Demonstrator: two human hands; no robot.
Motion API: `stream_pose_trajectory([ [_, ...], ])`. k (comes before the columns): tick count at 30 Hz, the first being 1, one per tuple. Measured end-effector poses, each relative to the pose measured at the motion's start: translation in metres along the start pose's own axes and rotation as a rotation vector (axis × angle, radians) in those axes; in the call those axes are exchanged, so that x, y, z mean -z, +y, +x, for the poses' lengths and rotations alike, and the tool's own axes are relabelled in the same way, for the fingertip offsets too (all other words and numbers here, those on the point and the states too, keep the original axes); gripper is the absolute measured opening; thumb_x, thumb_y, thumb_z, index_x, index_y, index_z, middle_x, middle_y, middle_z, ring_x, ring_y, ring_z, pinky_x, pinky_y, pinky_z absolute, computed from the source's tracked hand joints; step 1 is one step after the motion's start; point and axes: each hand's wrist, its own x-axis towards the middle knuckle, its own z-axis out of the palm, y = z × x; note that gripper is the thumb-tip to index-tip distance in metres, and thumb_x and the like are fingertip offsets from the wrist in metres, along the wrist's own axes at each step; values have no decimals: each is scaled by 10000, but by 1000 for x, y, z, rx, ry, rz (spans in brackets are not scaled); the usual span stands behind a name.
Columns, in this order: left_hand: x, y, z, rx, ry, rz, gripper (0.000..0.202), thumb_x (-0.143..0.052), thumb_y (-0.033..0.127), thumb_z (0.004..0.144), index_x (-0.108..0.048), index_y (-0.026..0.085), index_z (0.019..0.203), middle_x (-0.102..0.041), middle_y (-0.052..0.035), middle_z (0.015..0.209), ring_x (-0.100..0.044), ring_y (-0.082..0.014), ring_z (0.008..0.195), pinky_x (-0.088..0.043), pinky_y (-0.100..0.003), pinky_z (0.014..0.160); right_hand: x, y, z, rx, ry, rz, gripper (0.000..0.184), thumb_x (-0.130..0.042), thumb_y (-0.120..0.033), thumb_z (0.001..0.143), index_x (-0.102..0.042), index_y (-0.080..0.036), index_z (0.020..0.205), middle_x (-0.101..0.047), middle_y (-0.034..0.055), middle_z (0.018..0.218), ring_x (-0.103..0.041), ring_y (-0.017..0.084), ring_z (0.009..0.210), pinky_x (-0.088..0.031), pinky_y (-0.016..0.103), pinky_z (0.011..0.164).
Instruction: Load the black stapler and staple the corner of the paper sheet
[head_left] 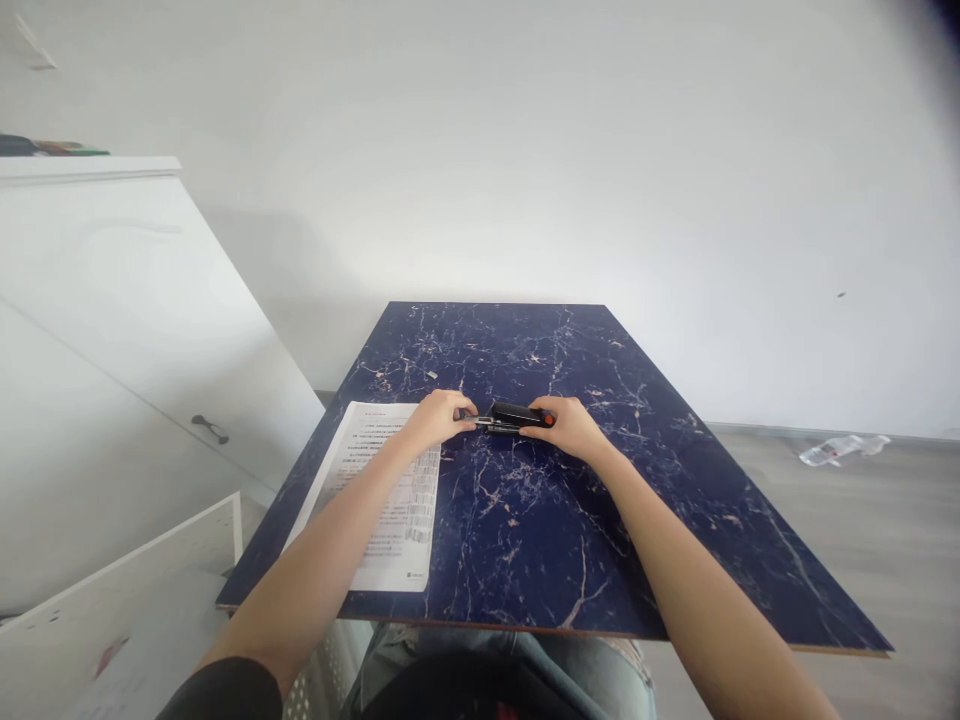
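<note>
A black stapler [510,413] with an orange-red spot at its right end lies sideways between my two hands, at or just above the table. My right hand [566,425] is closed around that right end, thumb on the near side. At the opposite end, the fingers of my left hand [442,415] pinch a slim metal part that sticks out of the stapler. What lies between those fingertips is partly hidden. Beneath my left forearm rests a printed sheet of paper [394,555], its middle covered by the arm.
The blue marbled table [517,520] stands against a white wall [525,150]. A tiny pale piece [432,375] lies on it beyond my left hand. White cabinet [112,300] at left; clear plastic item [840,449] on the floor at right.
</note>
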Motion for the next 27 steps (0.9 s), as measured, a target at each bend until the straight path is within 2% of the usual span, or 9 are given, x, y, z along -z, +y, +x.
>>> stream_pose_trajectory([
  [5, 0, 1, -1, 14, -6, -10, 217, -770, 325, 774, -793, 246, 975, -724, -54, 887, -616, -194, 755, -454, -308, 744, 0, 0, 0, 3, 8, 2, 259, -742, -468, 769, -725, -243, 896, -723, 8, 825, -626, 185, 716, -442, 297, 679],
  [12, 5, 3, -3, -74, -68, -54, 228, -686, 300, 868, -799, 298, 1065, -716, -60, 1013, -632, -185, 788, -454, -308, 765, 0, 0, 0, 5, 8, 5, 246, -754, -457, 763, -720, -245, 882, -722, 7, 817, -618, 182, 706, -433, 294, 671],
  [18, 9, 1, -4, -93, -68, -19, 147, -709, 291, 850, -816, 288, 950, -718, -56, 1008, -645, -204, 878, -461, -324, 834, 0, -1, 0, 10, 6, 8, 262, -738, -481, 771, -719, -240, 873, -716, 10, 802, -610, 182, 696, -436, 298, 676],
  [20, 11, 2, -3, -71, -52, -66, 177, -735, 306, 828, -807, 279, 988, -721, -58, 1012, -640, -197, 842, -471, -326, 821, 1, -1, -1, 11, 5, 10, 257, -737, -475, 773, -719, -241, 880, -719, 10, 813, -612, 181, 701, -435, 297, 675],
  [23, 12, 1, -2, -4, 34, -150, 348, -802, 335, 758, -772, 246, 1092, -717, -66, 969, -627, -188, 788, -490, -323, 787, 2, -2, -1, 5, -6, 17, 265, -748, -474, 761, -725, -240, 884, -723, 14, 823, -617, 184, 713, -440, 300, 677],
  [25, 10, -5, 1, 52, 81, -221, 309, -786, 337, 770, -766, 216, 1054, -711, -68, 928, -637, -181, 781, -503, -319, 785, 3, -1, -1, -6, -18, 58, 318, -772, -494, 733, -737, -240, 922, -731, 22, 852, -617, 185, 715, -453, 301, 675],
  [27, 7, -14, 3, 116, 59, -343, 243, -741, 319, 809, -750, 197, 1019, -713, -65, 886, -661, -172, 763, -523, -316, 776, 3, 2, 0, -67, 6, 156, 402, -762, -539, 742, -737, -236, 1006, -741, 35, 915, -606, 167, 669, -465, 289, 633],
])
